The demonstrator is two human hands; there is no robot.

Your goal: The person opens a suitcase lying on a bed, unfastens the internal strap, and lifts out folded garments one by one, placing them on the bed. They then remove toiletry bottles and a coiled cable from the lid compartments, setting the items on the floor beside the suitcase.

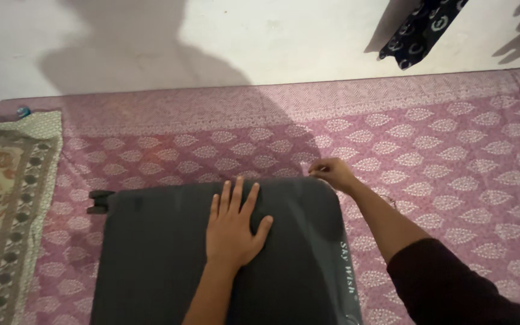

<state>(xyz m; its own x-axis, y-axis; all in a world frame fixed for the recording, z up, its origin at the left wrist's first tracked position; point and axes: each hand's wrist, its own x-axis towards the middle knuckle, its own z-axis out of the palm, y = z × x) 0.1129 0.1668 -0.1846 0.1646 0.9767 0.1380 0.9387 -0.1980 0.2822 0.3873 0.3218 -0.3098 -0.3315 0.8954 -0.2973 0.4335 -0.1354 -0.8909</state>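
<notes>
On the purple leaf-patterned bed sheet [452,156], a dark suitcase [164,259] is lying flat, the left hand [233,225] pressing open-palmed on its lid, while the right hand [331,173] is pinching something small at its far right corner.

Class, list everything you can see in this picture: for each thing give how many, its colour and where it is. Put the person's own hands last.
suitcase: one, dark grey, lying flat on the bed sheet, lower middle; a black wheel at its far left corner.
bed sheet: one, purple with white leaf print, spread across most of the view.
floral cloth: one, beige with brown and green pattern, left edge.
wall: one, white, along the top.
hanging cloth: one, dark blue with white pattern, top right against the wall.
left hand: one, flat and spread on the suitcase top.
right hand: one, fingers pinched at the suitcase's far right corner; dark sleeve on the arm.
</notes>
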